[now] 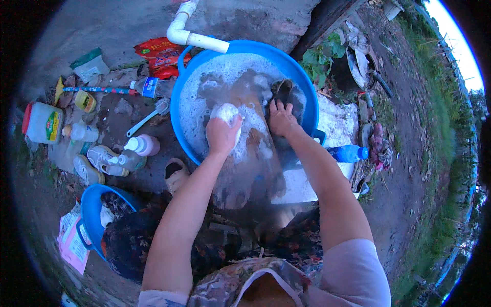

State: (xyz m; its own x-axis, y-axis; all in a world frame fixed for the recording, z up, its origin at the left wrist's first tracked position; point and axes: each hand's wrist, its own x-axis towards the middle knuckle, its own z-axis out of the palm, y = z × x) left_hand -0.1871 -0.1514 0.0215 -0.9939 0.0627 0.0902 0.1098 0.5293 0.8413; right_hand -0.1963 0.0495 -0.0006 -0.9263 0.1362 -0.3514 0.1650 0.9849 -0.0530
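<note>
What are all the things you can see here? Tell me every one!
Big basin: 1, blue, centre, full of soapy foam.
Wet cloth: 1, dark brown, draped over the basin's near edge.
White lump: 1, foamy, under the left hand; soap or cloth, cannot tell.
Pipe: 1, white, over the basin's far rim.
Small basin: 1, blue, lower left, holding clothes.
Packet: 1, red, left of the pipe.
Jug: 1, white with red cap, far left.
Pink-bodied bottle: 1, left of the big basin.
Blue bottle: 1, right of the big basin.
Brush: 1, pale, on the ground.
Slipper: 1, tan, near the left arm.
Left hand: on the lump.
Right hand: pressing the dark cloth.
</note>
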